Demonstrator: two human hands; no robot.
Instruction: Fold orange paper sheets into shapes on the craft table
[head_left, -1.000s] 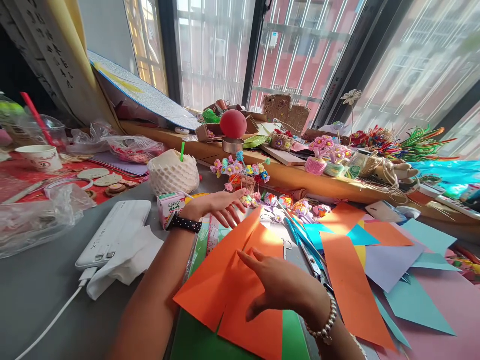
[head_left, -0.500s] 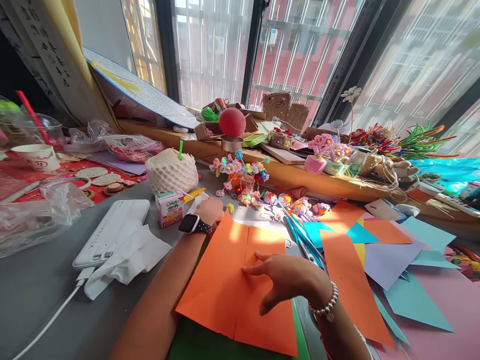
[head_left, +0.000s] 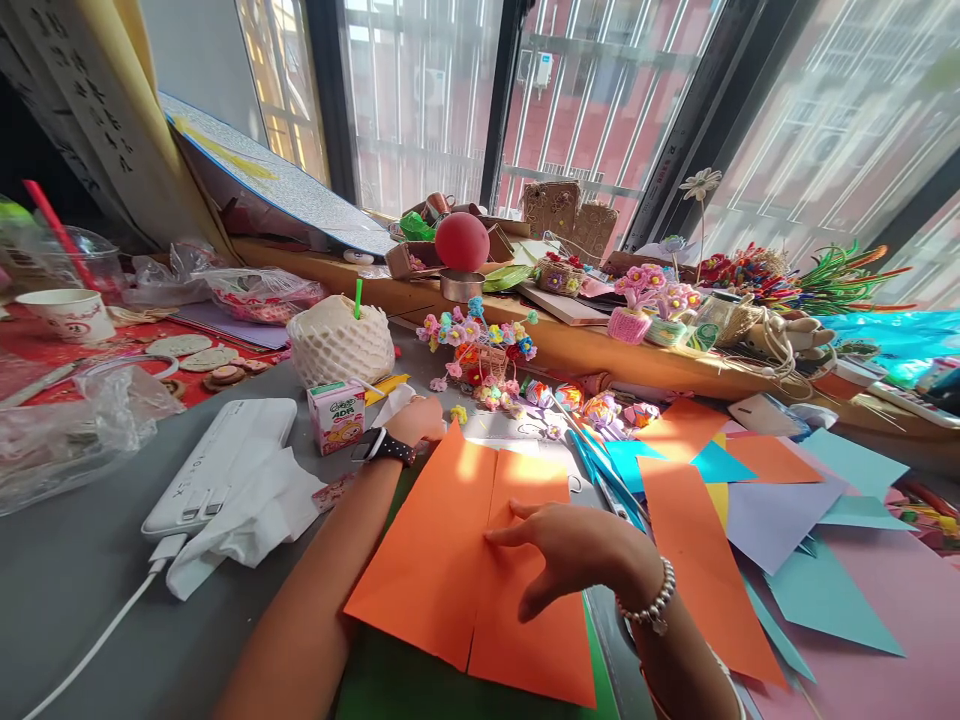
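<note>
An orange paper sheet lies in front of me, with a lengthwise slit down its middle and its near edge parted there. Beneath it shows a green mat or sheet. My right hand is open over the right half, thumb and fingers spread, fingertips at the paper near the slit. At the sheet's far left corner is my left hand, seen from the back; its fingers are mostly hidden, so I cannot tell what they hold. Scissors with blue handles lie right of the sheet.
Left are a white power bank, a tissue, a small drink carton and a coconut in white netting. Handmade flowers stand behind. Coloured papers overlap at the right. A red ball sits on the windowsill.
The slit's near end gapes a little more, and the left half has shifted slightly left. My left forearm has moved slightly left. My right hand stays in place.
</note>
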